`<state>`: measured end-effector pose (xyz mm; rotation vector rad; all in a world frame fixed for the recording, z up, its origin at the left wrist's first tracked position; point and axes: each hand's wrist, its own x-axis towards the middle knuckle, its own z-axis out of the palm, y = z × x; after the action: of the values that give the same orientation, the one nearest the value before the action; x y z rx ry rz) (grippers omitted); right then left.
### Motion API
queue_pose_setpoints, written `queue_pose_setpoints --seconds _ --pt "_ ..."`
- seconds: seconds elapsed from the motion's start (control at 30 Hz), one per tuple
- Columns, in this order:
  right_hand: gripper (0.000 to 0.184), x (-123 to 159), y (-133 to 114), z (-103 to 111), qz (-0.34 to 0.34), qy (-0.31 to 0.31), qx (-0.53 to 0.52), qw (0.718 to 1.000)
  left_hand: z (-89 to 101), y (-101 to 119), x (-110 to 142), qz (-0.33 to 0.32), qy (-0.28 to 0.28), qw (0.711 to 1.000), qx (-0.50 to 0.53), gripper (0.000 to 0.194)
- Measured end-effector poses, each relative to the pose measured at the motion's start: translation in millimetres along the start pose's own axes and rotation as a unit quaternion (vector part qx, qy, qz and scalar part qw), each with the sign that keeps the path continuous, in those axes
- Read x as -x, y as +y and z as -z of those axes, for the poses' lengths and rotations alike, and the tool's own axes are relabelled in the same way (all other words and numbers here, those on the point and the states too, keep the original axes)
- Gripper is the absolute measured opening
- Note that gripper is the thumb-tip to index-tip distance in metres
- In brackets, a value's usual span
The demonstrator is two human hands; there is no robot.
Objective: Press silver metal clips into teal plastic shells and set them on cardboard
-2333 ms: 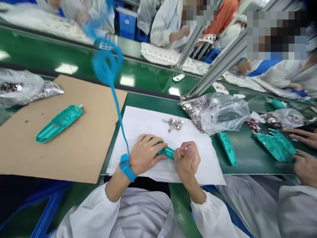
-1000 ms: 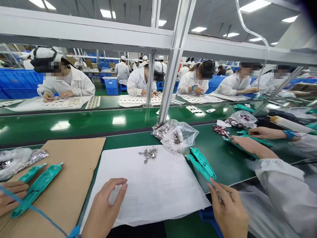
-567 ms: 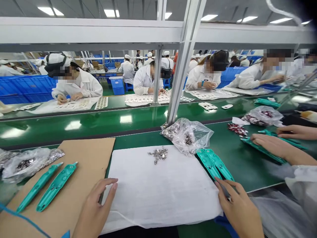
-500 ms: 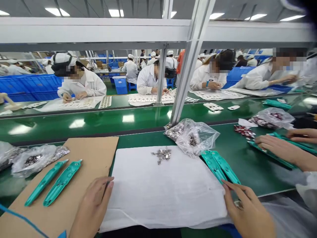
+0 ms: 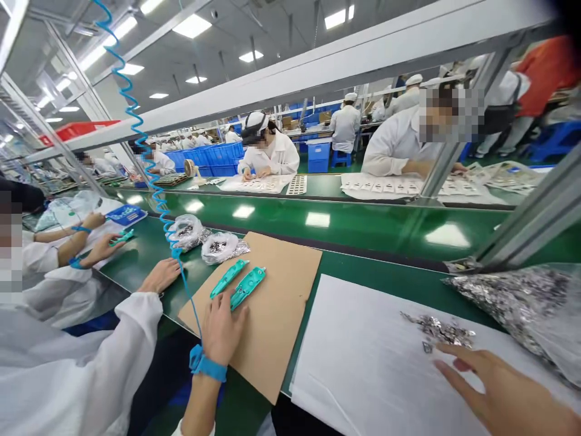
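My left hand (image 5: 221, 336) lies on a brown cardboard sheet (image 5: 281, 290), fingers spread, holding nothing. Its fingertips are just below a teal plastic housing shell (image 5: 247, 289), and a narrower teal shell (image 5: 228, 278) sits beside that one. A blue wrist strap (image 5: 206, 365) circles my left wrist, with a coiled blue cord (image 5: 154, 181) rising from it. My right hand (image 5: 499, 387) stretches over a white sheet (image 5: 372, 375), empty, fingertips close to a small heap of silvery metal pieces (image 5: 438, 330).
A clear bag of silvery pieces (image 5: 512, 309) lies right of the sheet. Two more bags (image 5: 218, 247) stand behind the cardboard. A co-worker's hand (image 5: 158, 275) rests on the green bench at left. An aluminium frame rail (image 5: 531, 218) stands at right.
The view has swung left and tilted. My left hand has moved from the sheet's edge onto the cardboard beside the teal shells. My right hand has moved onto the sheet towards the metal pieces.
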<state>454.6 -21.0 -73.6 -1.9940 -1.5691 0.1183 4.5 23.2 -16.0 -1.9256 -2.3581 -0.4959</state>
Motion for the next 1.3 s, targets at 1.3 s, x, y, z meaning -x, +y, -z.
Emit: queue_pose_setpoints --seconds 1.3 --pt "0.021 14.6 -60.0 39.0 0.065 -0.154 0.154 0.974 -10.1 211.2 86.9 -0.199 -0.305 0.918 0.155 0.067"
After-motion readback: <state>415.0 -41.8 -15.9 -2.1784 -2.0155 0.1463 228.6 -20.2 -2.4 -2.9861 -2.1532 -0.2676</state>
